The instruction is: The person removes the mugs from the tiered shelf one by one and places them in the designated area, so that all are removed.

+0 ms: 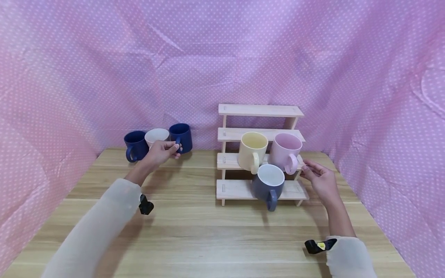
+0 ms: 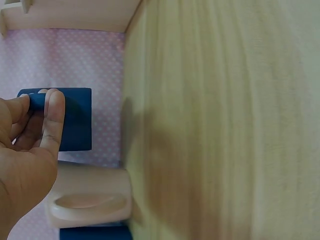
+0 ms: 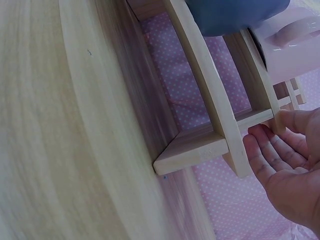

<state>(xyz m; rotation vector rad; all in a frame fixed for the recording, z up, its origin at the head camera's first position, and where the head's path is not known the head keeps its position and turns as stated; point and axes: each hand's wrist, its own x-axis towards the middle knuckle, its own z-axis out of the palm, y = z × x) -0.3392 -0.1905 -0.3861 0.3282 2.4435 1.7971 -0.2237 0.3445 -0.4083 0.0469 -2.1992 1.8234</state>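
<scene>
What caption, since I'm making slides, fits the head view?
Left hand pinches blue mug by its handle; right hand grips wooden rack.

Held blue mug [image 2: 78, 121] — partly behind left fingers [image 2: 55, 106]; gray mug [image 3: 235, 12] — cropped, right-wrist view.

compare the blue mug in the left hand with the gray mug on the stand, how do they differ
Colour: the blue mug is dark blue inside and out, while the gray mug is white inside.
Support: the left hand holds the blue mug by its handle, off the table; the gray mug rests on the lowest shelf.
Both are upright with one handle.
</scene>
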